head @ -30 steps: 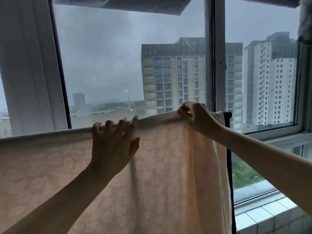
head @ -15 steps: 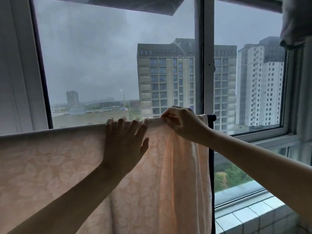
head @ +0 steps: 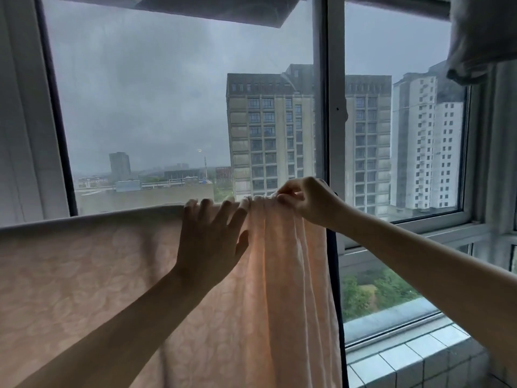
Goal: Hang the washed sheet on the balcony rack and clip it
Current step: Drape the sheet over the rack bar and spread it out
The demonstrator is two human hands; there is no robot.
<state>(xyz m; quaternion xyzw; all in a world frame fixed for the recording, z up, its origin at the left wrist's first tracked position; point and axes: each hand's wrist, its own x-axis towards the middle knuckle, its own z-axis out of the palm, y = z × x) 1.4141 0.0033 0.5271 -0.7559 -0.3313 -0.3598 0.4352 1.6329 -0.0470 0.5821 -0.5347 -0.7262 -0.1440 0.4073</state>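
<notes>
A pale peach sheet with a faint leaf pattern hangs over the rack's top bar, which it covers. Its right part is bunched into vertical folds. My left hand lies flat against the sheet, fingers spread, tips hooked over the top edge. My right hand pinches the gathered top edge of the sheet at the right end of the bar. The rack's dark upright post runs down just right of the sheet. No clip is visible.
Large balcony windows with a white centre frame stand right behind the rack. A tiled sill lies at the lower right. Grey fabric hangs at the top right corner.
My right hand has slid left along the bar, bunching the sheet's right part into folds. My left hand stays flat on the sheet. The camera view has shifted slightly.
</notes>
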